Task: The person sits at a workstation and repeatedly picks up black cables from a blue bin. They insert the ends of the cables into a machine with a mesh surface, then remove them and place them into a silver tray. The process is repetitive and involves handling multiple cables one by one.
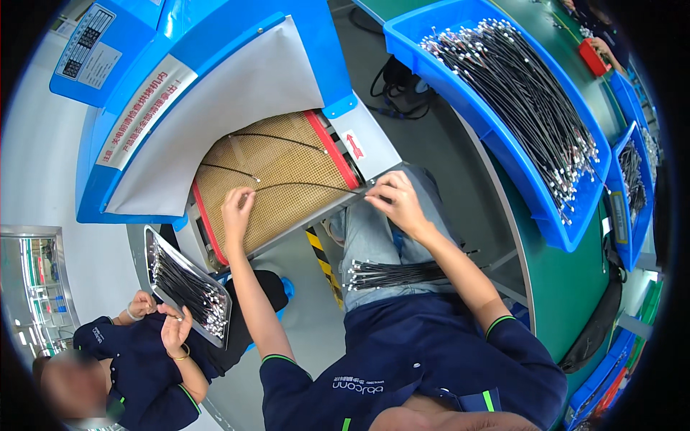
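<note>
A thin black cable [309, 184] stretches between my two hands, just over the near edge of a tan mesh conveyor belt [277, 158]. Its left end is pinched in the fingers of my left hand [238, 208], above the belt. My right hand [397, 201] grips the other end, past the belt's red right border. Two more black cables, one of them a longer cable [280, 139], lie farther back on the mesh. Across my lap rests a bundle of black cables [395, 274] with white connectors at their ends.
A blue machine housing [215, 36] with a white curtain [237, 93] arches over the belt. At right, a blue bin [402, 36] full of cables stands on a green table [560, 287]. A co-worker at lower left handles a metal tray [152, 248] of cables.
</note>
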`<state>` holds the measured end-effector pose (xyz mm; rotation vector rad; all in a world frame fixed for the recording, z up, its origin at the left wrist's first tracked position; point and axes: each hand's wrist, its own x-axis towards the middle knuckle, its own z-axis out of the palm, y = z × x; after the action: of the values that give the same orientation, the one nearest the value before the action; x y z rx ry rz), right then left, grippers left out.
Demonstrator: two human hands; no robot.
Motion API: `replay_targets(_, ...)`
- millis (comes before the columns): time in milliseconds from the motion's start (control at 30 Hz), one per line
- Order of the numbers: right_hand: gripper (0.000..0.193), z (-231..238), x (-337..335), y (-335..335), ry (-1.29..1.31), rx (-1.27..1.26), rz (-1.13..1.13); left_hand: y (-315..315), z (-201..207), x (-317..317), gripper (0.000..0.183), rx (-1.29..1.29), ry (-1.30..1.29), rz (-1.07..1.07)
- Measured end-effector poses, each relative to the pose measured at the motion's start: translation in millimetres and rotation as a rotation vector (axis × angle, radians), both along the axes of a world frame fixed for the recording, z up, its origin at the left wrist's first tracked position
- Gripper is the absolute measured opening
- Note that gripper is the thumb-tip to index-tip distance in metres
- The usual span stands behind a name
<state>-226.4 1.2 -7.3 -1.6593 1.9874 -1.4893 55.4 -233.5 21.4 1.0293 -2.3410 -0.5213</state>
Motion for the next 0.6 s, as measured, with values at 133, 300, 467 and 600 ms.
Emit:
replay_targets(133, 0.012, -7.5, 8.2, -26.5, 0.037, 0.000, -0.030, -42.2, -3.9, -2.6, 0.012, -0.021, -0.003, -0.076)
replay_targets(300, 0.010, -10.0, 18.9, -47.6, 0.080, 0.048, -0.055, -78.5, -11.4, -11.2, 0.012, -0.050, -0.056, -0.074)
replay_targets(467, 0.012, -14.8, 22.3, -56.8, 0.156, 0.048, -0.096, -95.2, -19.0, -19.5, 0.014, -0.034, -0.109, -0.056)
replay_targets(600, 0.014, -13.7, 23.2, -58.8, 0.190, 0.066, -0.104, -103.5, -28.9, -20.6, 0.015, -0.011, -0.121, -0.048)
